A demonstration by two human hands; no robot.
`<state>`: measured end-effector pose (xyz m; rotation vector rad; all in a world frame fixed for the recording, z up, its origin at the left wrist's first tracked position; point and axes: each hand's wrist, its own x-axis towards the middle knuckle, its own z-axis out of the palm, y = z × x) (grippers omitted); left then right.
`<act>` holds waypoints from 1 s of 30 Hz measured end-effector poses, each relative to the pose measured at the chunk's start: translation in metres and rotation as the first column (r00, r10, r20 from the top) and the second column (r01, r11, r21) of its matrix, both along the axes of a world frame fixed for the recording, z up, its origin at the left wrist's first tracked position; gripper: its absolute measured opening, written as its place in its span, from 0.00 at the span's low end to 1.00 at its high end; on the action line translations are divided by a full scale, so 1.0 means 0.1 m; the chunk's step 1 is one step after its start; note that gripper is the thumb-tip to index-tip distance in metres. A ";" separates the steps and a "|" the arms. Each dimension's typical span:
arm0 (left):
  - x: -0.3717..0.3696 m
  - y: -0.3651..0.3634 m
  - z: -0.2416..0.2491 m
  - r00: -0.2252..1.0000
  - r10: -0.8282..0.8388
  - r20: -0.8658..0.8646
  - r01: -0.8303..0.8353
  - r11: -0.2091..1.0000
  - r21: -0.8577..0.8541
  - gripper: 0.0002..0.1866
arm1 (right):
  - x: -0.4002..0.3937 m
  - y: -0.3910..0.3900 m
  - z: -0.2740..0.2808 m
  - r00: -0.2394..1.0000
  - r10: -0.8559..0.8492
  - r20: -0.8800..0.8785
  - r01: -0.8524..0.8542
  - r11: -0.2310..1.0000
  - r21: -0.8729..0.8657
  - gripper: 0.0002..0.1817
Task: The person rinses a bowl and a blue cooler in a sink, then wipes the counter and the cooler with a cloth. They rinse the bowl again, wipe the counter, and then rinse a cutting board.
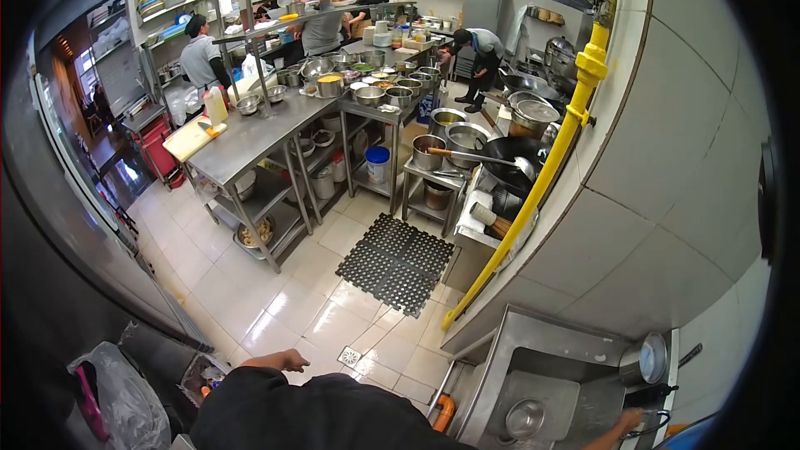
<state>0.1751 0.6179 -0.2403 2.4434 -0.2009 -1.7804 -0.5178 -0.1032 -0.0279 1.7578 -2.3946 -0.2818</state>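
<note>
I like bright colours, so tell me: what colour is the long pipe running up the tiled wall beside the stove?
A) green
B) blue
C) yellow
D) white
C: the long slanting pipe on the pale tiled wall is bright yellow from the floor end up to the top of the picture, passing just beside the black round wok.

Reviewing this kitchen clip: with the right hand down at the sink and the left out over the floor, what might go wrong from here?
The right hand reaches into the steel sink near a wire handle and a small bowl; it might knock the bowl. The left hand hangs over glossy floor tiles that look slippery, so footing may be poor beside the drain.
</note>
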 end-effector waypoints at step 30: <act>-0.08 -0.46 0.05 0.893 0.443 -0.078 -0.446 0.894 -0.032 0.28 | 0.22 0.49 0.22 0.881 -0.474 0.003 0.464 0.863 0.200 0.14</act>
